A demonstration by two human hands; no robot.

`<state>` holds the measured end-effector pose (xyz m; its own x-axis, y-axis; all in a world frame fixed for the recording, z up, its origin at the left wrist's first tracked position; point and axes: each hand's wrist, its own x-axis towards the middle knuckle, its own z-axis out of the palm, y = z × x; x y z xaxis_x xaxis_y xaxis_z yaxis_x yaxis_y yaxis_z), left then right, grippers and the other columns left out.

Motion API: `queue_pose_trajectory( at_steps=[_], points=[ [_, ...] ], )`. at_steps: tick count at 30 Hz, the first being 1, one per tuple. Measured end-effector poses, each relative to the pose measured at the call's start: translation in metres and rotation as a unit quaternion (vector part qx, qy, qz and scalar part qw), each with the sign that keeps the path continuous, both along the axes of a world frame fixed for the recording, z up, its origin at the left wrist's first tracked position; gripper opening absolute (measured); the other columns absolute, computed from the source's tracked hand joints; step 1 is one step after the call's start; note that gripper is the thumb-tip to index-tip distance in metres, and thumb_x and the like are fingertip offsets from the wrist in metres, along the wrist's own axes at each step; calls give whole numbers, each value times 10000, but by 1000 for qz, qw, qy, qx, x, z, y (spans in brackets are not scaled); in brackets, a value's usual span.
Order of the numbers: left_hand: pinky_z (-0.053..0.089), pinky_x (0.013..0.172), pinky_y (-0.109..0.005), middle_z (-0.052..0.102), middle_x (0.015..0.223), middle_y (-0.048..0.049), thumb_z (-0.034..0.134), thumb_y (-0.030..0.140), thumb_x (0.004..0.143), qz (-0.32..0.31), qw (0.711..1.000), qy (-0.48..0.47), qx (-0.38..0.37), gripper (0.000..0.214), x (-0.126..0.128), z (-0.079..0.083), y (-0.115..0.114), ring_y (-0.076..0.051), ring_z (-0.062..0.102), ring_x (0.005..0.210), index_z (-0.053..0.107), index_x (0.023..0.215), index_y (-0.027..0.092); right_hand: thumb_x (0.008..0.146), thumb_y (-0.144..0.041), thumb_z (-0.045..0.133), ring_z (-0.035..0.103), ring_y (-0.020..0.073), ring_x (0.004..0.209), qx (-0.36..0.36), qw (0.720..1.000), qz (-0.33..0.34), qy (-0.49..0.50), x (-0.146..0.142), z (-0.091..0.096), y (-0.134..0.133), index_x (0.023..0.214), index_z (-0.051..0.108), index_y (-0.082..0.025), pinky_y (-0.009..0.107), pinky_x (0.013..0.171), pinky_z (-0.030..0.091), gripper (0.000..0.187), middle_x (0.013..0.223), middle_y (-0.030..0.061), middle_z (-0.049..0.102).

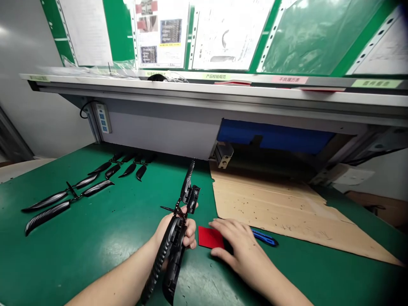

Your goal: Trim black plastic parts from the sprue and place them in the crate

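On the green tabletop [95, 238], a black moulded part [174, 242] is gripped by the closed left-hand fingers [190, 238]; the right hand [239, 246] is laid flat, fingers extended, on a red card [207, 237].

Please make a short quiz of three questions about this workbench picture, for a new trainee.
1. True or false: the left hand grips a black plastic part.
2. What lies under the fingertips of the right hand? A) red card B) yellow sponge C) metal ruler
3. Fill in: the brown sheet right of the hands is ____.

Key
1. True.
2. A, the red card; a blue tool lies just beyond the hand.
3. Cardboard, flat on the green table. More black parts lie far left.
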<state>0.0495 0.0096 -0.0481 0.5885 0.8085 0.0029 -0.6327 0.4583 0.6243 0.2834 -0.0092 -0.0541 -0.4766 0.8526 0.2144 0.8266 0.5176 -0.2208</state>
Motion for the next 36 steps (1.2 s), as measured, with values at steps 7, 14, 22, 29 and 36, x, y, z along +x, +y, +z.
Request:
queue_pose_trajectory(
  at_steps=[7, 14, 22, 29, 36],
  points=[
    [374, 528, -262, 448, 554, 32, 514, 391, 883, -11, 998, 55, -3, 340, -9, -1, -9, -93, 394, 413, 593, 1097, 140, 982, -330, 522, 514, 228, 1074, 24, 989, 8, 149, -8, 11, -9, 1209, 502, -268, 391, 901, 455, 236, 1177, 52, 543],
    [362, 529, -284, 384, 429, -2, 481, 542, 848, -131, 988, 78, -27, 516, -2, -20, -20, -113, 373, 373, 523, 542, 128, 992, -260, 499, 486, 260, 1137, 133, 974, 44, 178, -29, 13, -22, 1354, 441, -226, 383, 914, 465, 368, 1275, 119, 456],
    [331, 496, -263, 340, 411, 15, 435, 465, 876, -143, 986, 78, -29, 488, -6, -15, -25, -95, 296, 347, 495, 516, 142, 979, -196, 500, 513, 269, 1088, 128, 979, 82, 133, -34, 11, -23, 1337, 490, -212, 406, 871, 492, 358, 1245, 138, 478],
    [329, 489, -280, 365, 380, -16, 426, 544, 847, -214, 971, 106, -8, 569, -4, -27, -17, -123, 333, 339, 513, 463, 133, 979, -206, 500, 516, 259, 1061, 115, 981, 67, 142, -36, 12, -27, 1316, 515, -214, 409, 855, 492, 337, 1217, 131, 485],
    [310, 477, -286, 368, 358, -29, 409, 587, 829, -220, 967, 126, -16, 601, -2, -28, -17, -135, 338, 334, 513, 444, 138, 981, -224, 486, 527, 246, 1021, 100, 983, 64, 141, -37, 15, -29, 1300, 523, -213, 384, 827, 499, 321, 1183, 122, 499]
  ],
)
